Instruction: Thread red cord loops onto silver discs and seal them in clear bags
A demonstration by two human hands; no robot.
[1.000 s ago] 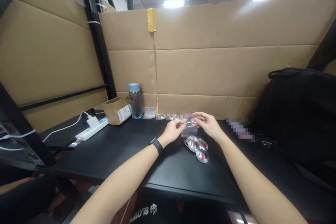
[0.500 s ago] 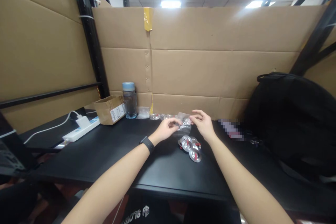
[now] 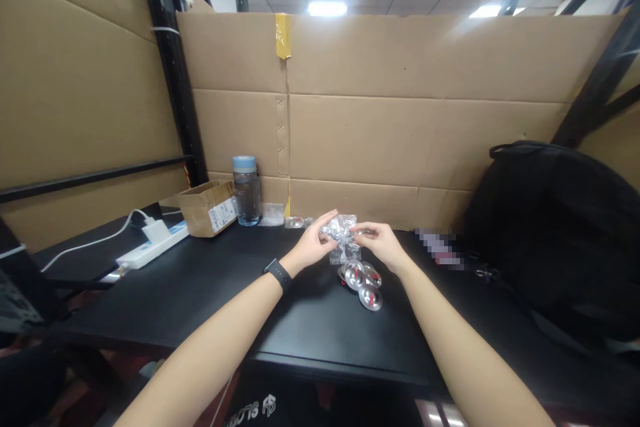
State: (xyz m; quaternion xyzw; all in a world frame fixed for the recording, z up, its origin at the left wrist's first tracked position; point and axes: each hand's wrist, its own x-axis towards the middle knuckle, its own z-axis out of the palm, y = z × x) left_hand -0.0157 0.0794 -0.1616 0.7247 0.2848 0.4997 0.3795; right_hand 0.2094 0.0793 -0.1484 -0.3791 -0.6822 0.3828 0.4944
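Observation:
A crinkled clear plastic bag (image 3: 345, 229) is stretched between my two hands over the back of the black table. My left hand (image 3: 314, 244), with a dark watch on its wrist, grips the bag's left side, its fingers curved above the thumb. On the right edge, my right hand (image 3: 384, 244) pinches the plastic between bent fingers and thumb. Glare on the film hides what the bag contains. Just below it, a loose heap of round silvery discs with red marks (image 3: 370, 297) lies on the table, some overlapping.
Small clear packets (image 3: 295, 221) lie along the cardboard wall. Left of them stand a blue-lidded water bottle (image 3: 247, 193) and an open cardboard box (image 3: 207, 210). A white power strip (image 3: 153, 245) sits farther left. A large black bag (image 3: 555, 240) occupies the right side.
My left hand has opened wider and its fingers have risen along the bag. The bag has spread out and shifted slightly left; my right hand has moved a little left and down.

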